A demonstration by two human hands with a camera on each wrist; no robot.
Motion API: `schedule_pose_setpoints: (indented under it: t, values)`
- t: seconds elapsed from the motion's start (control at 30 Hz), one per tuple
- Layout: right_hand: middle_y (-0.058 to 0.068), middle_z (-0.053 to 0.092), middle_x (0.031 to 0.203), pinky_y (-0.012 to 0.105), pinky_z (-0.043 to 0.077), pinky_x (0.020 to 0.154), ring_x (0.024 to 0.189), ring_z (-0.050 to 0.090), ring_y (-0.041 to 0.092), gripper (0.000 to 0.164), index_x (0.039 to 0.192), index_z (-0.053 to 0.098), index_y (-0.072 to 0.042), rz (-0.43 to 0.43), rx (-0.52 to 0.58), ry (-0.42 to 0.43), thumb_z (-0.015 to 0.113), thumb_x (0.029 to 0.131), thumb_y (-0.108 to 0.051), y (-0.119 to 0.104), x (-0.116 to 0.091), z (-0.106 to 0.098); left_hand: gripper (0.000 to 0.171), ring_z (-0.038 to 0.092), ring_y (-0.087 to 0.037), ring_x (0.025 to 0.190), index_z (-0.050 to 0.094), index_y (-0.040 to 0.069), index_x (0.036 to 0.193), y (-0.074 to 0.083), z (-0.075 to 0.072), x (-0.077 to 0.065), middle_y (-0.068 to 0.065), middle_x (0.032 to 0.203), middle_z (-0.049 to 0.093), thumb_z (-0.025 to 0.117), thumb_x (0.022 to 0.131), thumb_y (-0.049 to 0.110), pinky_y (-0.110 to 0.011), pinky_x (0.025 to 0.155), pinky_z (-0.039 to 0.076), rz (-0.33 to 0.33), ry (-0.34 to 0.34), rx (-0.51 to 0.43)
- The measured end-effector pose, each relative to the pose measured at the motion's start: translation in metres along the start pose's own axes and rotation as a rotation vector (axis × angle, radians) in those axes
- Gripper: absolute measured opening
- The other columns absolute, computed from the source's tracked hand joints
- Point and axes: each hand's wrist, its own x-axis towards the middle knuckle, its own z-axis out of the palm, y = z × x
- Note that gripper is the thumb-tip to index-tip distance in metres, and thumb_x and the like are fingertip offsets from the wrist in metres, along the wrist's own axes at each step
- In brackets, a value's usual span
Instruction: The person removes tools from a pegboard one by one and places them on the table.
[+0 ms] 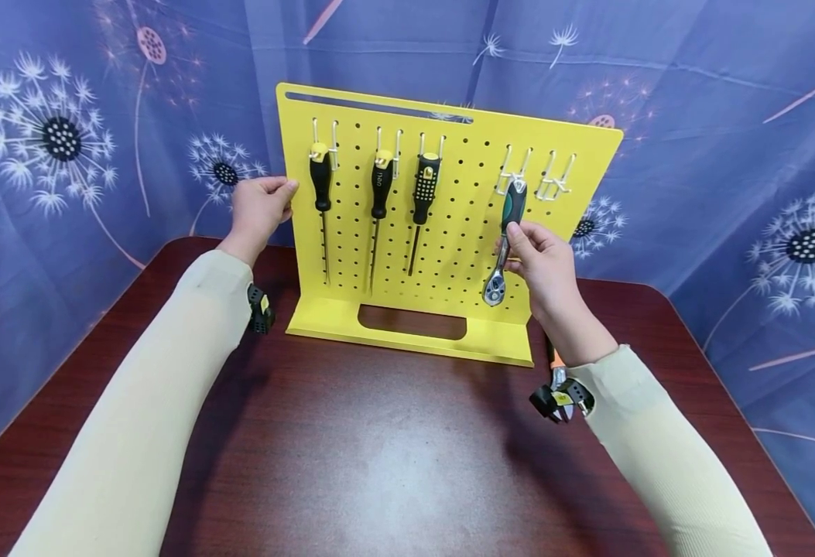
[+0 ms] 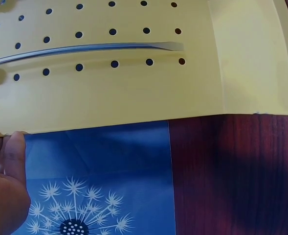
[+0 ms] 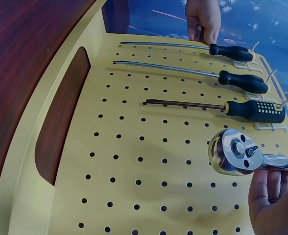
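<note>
A yellow pegboard [image 1: 442,255] stands upright on the table. My left hand [image 1: 259,213] pinches its left edge; the left wrist view shows the fingers [image 2: 16,154] at that edge. My right hand [image 1: 542,259] grips a ratchet wrench [image 1: 511,216] by its shaft, head downward, in front of the board's right side. The handle's top end is at a white hook [image 1: 508,179]; whether it hangs there I cannot tell. In the right wrist view the ratchet head [image 3: 236,152] faces the camera. Three screwdrivers hang on hooks: a left one [image 1: 320,174], a middle one [image 1: 381,186] and a checkered-handled one [image 1: 426,186].
Another white hook [image 1: 553,186] sits at the board's far right with no tool on it. Pliers with an orange-marked handle [image 1: 557,367] lie on the dark wooden table [image 1: 351,433], partly hidden by my right wrist. A blue dandelion-patterned curtain [image 1: 393,46] hangs behind.
</note>
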Motion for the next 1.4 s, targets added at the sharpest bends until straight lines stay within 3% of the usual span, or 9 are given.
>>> schedule_pose_setpoints:
  t: [0.23, 0.57, 1.4]
  values:
    - [-0.013, 0.069, 0.075, 0.016, 0.053, 0.069, 0.076, 0.064, 0.003, 0.026, 0.084, 0.069, -0.025, 0.003, 0.018, 0.001, 0.057, 0.106, -0.021, -0.0019, 0.0003, 0.0008, 0.022, 0.048, -0.005, 0.065, 0.071, 0.007, 0.097, 0.0005, -0.0008, 0.0022, 0.011, 0.062, 0.049, 0.064, 0.102, 0.026, -0.014, 0.063, 0.048, -0.001, -0.006, -0.002]
    - [-0.014, 0.07, 0.072, 0.015, 0.054, 0.069, 0.075, 0.067, 0.0, 0.023, 0.086, 0.068, -0.025, 0.021, 0.017, 0.016, 0.057, 0.106, -0.018, -0.005, -0.0009, 0.0013, 0.029, 0.049, -0.004, 0.067, 0.07, 0.001, 0.113, 0.0011, -0.001, 0.0012, 0.013, 0.064, 0.051, 0.063, 0.103, 0.026, -0.012, 0.064, 0.049, -0.018, -0.01, 0.007]
    - [-0.015, 0.07, 0.075, 0.016, 0.053, 0.069, 0.077, 0.064, 0.003, 0.028, 0.081, 0.068, -0.026, 0.014, -0.006, 0.001, 0.056, 0.106, -0.022, -0.0053, -0.0024, -0.0007, 0.022, 0.049, -0.005, 0.064, 0.071, 0.004, 0.102, -0.001, 0.0002, -0.0003, 0.009, 0.063, 0.05, 0.063, 0.103, 0.023, -0.013, 0.063, 0.049, 0.004, -0.002, -0.014]
